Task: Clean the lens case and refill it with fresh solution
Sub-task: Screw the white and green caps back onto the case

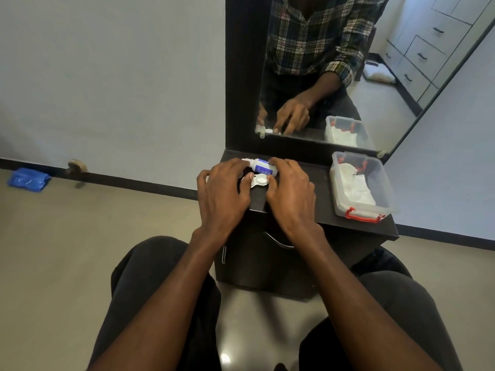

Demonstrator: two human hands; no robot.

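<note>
Lens case [257, 181], white and small, lies on the dark desk [318, 194] near its front edge, pinched between both hands. The left hand [223, 195] comes in from the left with its fingers curled over and its thumb pressed against the left end of the case; the right hand [290, 194] mirrors it from the right, its thumb tip touching the right end, fingers bent and spread above. Both hands are partly closed around the case, palms down, and one round cap shows white between the two thumbs. Just behind the case, lying on its side and partly hidden by the fingers, is a solution bottle [261, 167] with a white body, a blue label and its nozzle pointing left; whether any fingers touch it I cannot tell. On the right part of the desk, well apart from the hands, stands a clear plastic box [388, 199] with red latches, holding crumpled white tissue [353, 187]. A dark-framed mirror [241, 76] rises at the back of the desk and reflects the hands, the box and a plaid shirt. On the floor [107, 223] far to the left lies a blue packet [28, 179] against the wall's skirting.
</note>
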